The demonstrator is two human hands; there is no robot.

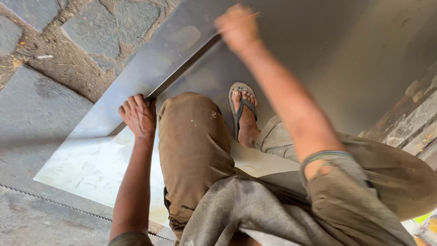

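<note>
On stone floor: metal sheet [91, 168] flat. Left hand [138, 115] grips straightedge [154, 64] lying on sheet, near knee. Right hand [236, 27] at far end, grip unclear, blurred. Sandalled foot [244, 114] on sheet.

1. No clear label, sign or screen in view.
2. One possible package: yellow-green and orange scraps [427, 224] at the lower right corner of the view, cut off by the edge. Shape unreadable, kind uncertain.
3. Position: well apart from the left hand [139, 115], which grips the metal sheet [150, 64] at its edge. Also well apart from the right hand [237, 27], on that arm's side, behind the elbow.
</note>
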